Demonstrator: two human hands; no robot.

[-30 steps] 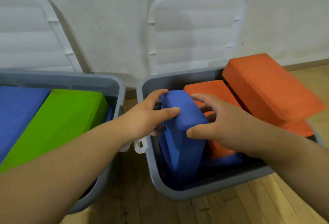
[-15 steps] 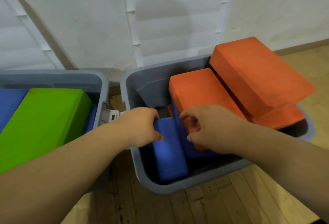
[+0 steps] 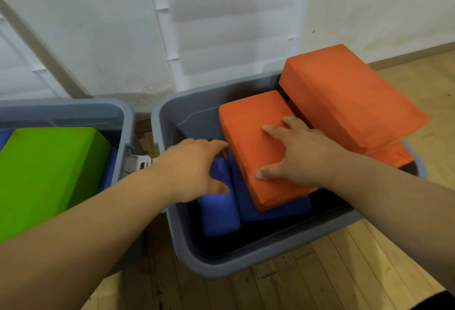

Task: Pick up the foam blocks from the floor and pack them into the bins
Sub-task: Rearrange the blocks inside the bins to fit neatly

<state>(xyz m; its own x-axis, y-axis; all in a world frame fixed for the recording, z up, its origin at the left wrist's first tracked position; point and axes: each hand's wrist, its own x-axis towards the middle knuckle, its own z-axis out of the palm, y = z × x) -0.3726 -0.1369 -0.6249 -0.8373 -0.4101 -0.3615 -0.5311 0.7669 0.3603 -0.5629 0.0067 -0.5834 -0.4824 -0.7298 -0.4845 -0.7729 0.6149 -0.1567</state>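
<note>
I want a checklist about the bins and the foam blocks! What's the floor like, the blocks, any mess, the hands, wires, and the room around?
Surface: wooden floor; both bins stand on it.
Job's things: right bin holds the left blue block, the other blue block and orange blocks; the top orange block sticks out above the rim. Left bin holds a green block.
Clutter: nothing seen.
Hands: left hand touches the left blue block, fingers straight; right hand lies flat on the lower orange block.
Cables: nothing seen.
Surroundings: white wall; white lid stands up against it.
</note>
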